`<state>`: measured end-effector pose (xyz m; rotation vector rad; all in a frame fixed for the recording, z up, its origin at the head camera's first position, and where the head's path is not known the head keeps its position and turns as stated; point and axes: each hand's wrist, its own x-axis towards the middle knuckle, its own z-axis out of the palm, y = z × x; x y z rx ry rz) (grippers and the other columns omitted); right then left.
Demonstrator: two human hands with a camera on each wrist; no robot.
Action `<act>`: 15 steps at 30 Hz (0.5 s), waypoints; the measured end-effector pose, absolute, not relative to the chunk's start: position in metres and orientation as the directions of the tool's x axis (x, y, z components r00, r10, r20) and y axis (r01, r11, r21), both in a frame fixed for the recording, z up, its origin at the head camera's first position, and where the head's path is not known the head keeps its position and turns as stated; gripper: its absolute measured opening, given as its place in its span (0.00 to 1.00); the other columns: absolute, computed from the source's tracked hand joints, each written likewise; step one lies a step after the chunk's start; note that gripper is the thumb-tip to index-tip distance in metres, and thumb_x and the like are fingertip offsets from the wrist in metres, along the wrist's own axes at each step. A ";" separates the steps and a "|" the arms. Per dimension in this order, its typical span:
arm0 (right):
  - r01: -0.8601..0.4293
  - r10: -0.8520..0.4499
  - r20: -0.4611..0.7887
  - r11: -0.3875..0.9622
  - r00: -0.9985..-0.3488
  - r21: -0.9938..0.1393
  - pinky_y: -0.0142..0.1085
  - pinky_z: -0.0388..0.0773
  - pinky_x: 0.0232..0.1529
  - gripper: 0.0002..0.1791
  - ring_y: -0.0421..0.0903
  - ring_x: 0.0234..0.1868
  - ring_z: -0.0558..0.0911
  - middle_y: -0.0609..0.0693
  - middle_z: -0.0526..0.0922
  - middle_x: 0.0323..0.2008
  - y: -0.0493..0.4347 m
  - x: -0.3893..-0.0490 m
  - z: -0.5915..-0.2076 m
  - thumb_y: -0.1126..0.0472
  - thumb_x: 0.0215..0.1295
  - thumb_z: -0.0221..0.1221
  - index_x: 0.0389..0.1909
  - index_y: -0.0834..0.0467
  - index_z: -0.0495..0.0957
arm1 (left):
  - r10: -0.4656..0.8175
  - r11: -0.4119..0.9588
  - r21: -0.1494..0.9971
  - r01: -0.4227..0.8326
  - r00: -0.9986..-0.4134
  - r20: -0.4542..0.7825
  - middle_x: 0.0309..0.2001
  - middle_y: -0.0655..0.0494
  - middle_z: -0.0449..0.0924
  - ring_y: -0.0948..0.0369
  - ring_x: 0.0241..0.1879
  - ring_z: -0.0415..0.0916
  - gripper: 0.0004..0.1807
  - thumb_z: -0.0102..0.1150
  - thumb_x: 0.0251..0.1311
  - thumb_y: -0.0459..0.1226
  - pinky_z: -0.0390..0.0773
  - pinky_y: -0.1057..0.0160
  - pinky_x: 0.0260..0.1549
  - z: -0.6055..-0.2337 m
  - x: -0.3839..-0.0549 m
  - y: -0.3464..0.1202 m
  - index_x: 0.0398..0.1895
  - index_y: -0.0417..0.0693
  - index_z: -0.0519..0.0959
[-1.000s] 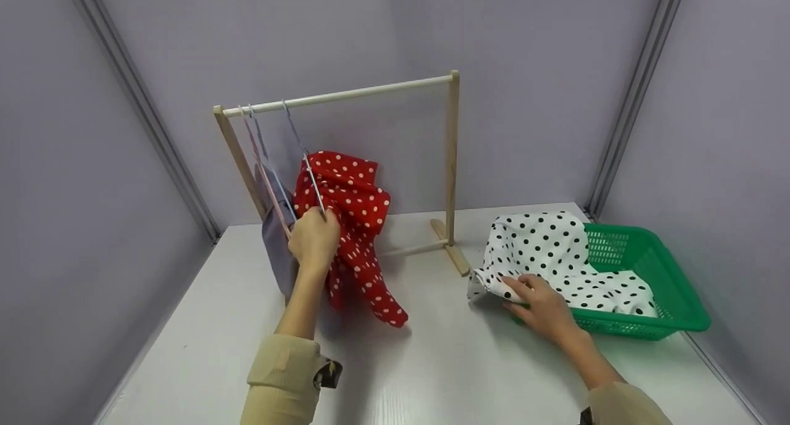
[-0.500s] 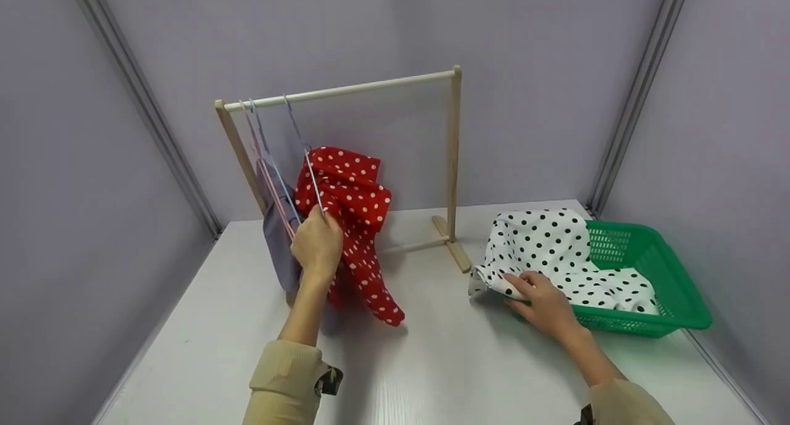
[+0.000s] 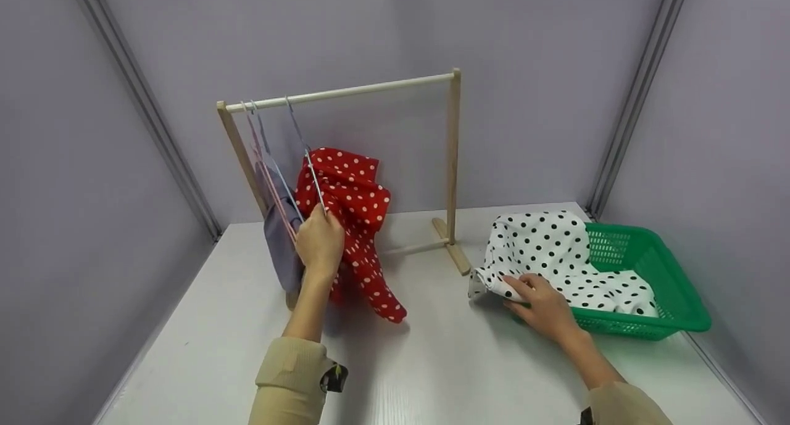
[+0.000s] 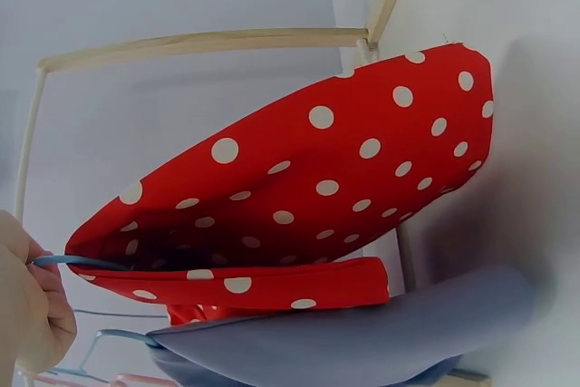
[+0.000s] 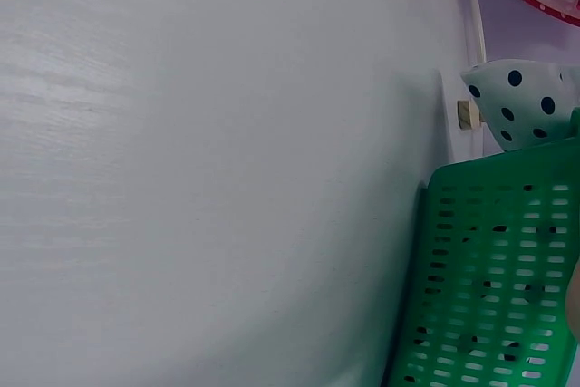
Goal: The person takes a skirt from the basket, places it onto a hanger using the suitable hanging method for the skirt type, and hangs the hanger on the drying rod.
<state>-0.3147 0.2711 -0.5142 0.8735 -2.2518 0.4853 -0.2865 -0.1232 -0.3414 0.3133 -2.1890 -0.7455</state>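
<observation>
In the head view my left hand [image 3: 320,243] grips the lower side of a light-blue hanger [image 3: 316,178] hooked over the clothes rack's rail [image 3: 370,90]. A red cloth garment with white dots [image 3: 358,193] hangs from that hanger; the left wrist view shows its edge beside the hanger wire [image 4: 77,263], close to my fingers. At the right, my right hand [image 3: 543,308] pinches a white cloth garment with black dots [image 3: 540,240] at the near-left rim of a green basket [image 3: 679,289]. The thumb's end is mostly hidden. In the right wrist view the basket wall [image 5: 489,251] hides the grip.
Left of the red garment hang a grey-blue garment [image 3: 281,252] and two more hangers, one pink [image 3: 274,193] and one blue. The rack's wooden foot [image 3: 455,255] stands on the white table [image 3: 419,363] left of the basket. Grey walls enclose the back and sides.
My left hand has shifted very slightly right and up, still gripping the hanger. The right hand and the white garment keep their place.
</observation>
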 end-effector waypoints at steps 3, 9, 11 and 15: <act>-0.701 -0.456 0.705 0.708 -0.543 -0.082 0.41 0.75 0.27 0.32 0.47 0.34 0.75 0.53 0.74 0.36 0.271 -0.316 -0.515 0.59 0.41 0.73 0.53 0.53 0.76 | -0.451 0.792 0.611 0.002 -0.672 0.588 0.29 0.39 0.81 0.39 0.31 0.78 0.10 0.52 0.60 0.36 0.73 0.43 0.27 -0.340 -0.286 -0.123 0.35 0.37 0.79; -0.700 -0.455 0.704 0.709 -0.545 -0.084 0.41 0.75 0.27 0.32 0.47 0.34 0.75 0.53 0.73 0.36 0.271 -0.317 -0.514 0.59 0.41 0.72 0.53 0.54 0.76 | -0.471 0.767 0.641 -0.019 -0.696 0.543 0.36 0.40 0.82 0.43 0.35 0.79 0.18 0.48 0.64 0.43 0.74 0.44 0.33 -0.337 -0.285 -0.125 0.44 0.38 0.80; -0.698 -0.455 0.700 0.711 -0.550 -0.087 0.42 0.75 0.27 0.32 0.48 0.34 0.75 0.54 0.74 0.37 0.271 -0.316 -0.513 0.58 0.42 0.72 0.53 0.54 0.76 | -0.481 0.756 0.654 -0.022 -0.696 0.533 0.36 0.41 0.82 0.43 0.36 0.79 0.18 0.48 0.64 0.43 0.74 0.44 0.33 -0.336 -0.285 -0.127 0.42 0.38 0.80; -0.692 -0.450 0.694 0.715 -0.562 -0.097 0.43 0.76 0.27 0.32 0.49 0.34 0.76 0.54 0.74 0.37 0.271 -0.316 -0.513 0.58 0.42 0.72 0.54 0.54 0.76 | -0.488 0.755 0.655 -0.021 -0.685 0.540 0.36 0.42 0.83 0.43 0.35 0.79 0.16 0.49 0.63 0.41 0.74 0.45 0.33 -0.336 -0.284 -0.130 0.40 0.38 0.81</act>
